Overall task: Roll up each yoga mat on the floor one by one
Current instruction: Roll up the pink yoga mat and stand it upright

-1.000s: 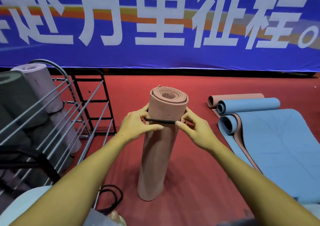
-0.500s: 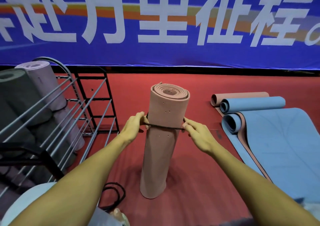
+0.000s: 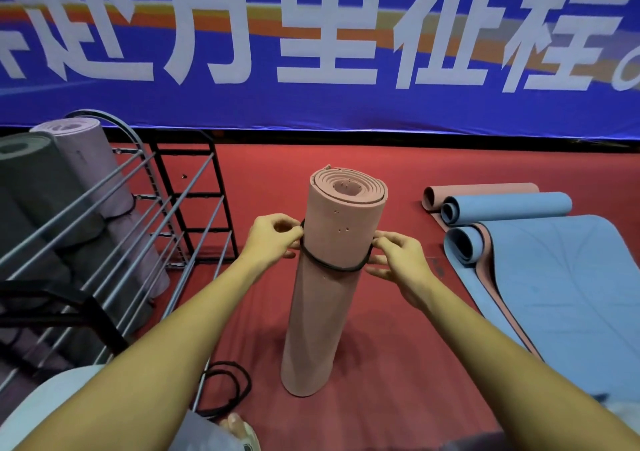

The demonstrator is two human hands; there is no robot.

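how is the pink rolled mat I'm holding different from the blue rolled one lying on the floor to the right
The pink mat stands upright on end; the blue rolled mat lies on its side. A black elastic band rings the pink mat, held by the left hand and right hand; the blue one shows no band. Both are fully rolled on the red floor.

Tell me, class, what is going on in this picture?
A person is securing a rolled pink mat that stands upright on the red floor. The left hand and right hand each pinch a black band looped around the mat's upper part. To the right, a blue mat lies only partly rolled, with two rolled mats behind it. A rack at left holds finished rolls, and spare bands lie on the floor.
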